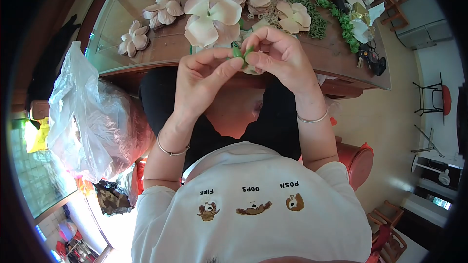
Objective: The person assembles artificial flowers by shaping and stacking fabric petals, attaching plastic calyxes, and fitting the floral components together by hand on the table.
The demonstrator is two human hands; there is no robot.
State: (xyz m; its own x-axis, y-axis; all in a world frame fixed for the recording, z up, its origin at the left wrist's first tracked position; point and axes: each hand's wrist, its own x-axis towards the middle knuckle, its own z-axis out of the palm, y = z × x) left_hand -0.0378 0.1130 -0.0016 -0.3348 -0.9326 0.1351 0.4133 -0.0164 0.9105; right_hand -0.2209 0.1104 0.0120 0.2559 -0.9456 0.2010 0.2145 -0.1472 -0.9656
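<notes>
- Carefully, a person's left hand (202, 75) and right hand (286, 62) meet at the near edge of a shiny brown desk (341, 65), small green plastic-looking parts (237, 52) pinched at the fingertips.
- Both hands are closed in thumb-and-finger grips, the left on the green at its side, the right on the green at its own; whether the parts are joined cannot be told.
- The step in hand appears to be fine fingertip work on those parts; the next move seems to call for a light, steady pinch with both hands level and close together.
- Just beyond the hands, at eleven o'clock, lies a large, broad-petalled, pale pink fabric-looking flower (220, 15); at two o'clock, a smaller cream flower (294, 15).
- Stacked pale petals (164, 10) sit at ten o'clock, a dark green, mossy-looking heap (314, 19) farther out at two, and a bright green leafy garland (347, 30) toward three.
- At eight o'clock, off the desk, bulges a clear plastic bag (87, 117).
</notes>
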